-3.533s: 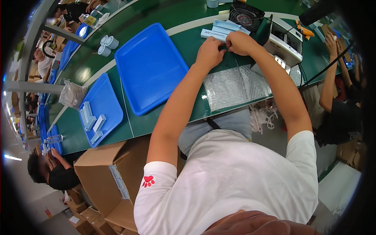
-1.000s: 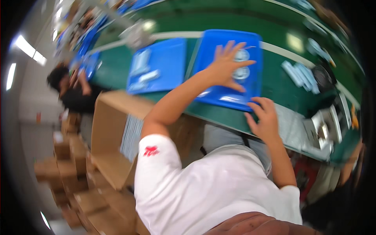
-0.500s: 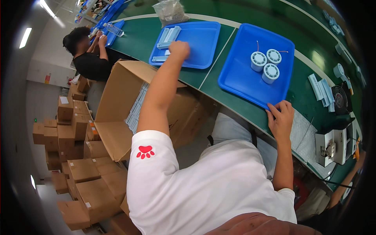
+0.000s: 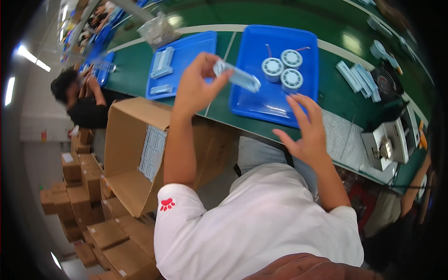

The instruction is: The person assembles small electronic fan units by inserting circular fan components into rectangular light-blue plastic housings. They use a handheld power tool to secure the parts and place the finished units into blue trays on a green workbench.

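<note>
My left hand (image 4: 201, 81) grips one end of a long light-blue plastic housing (image 4: 240, 78), held in the air at the left edge of the right blue tray (image 4: 247, 105). Three round light-blue fan units (image 4: 291, 79) with slotted tops stand together in that tray, two with thin wires sticking out. My right hand (image 4: 305, 128), empty, hovers by the tray's near right corner with thumb and fingers apart. In the left blue tray (image 4: 198, 51) lie several more light-blue housings (image 4: 162, 63).
An open cardboard box (image 4: 135, 105) with light-blue parts stands before the bench at left. Stacked cartons (image 4: 107, 233) fill the floor behind it. Right on the bench are light-blue parts (image 4: 357, 79), bubble wrap (image 4: 345, 140) and a white device (image 4: 389, 144). A co-worker (image 4: 84, 102) sits far left.
My left hand has lifted a light-blue housing from the left tray and carried it rightward. My right hand has let go of the right tray's edge and opened. The view has shifted right.
</note>
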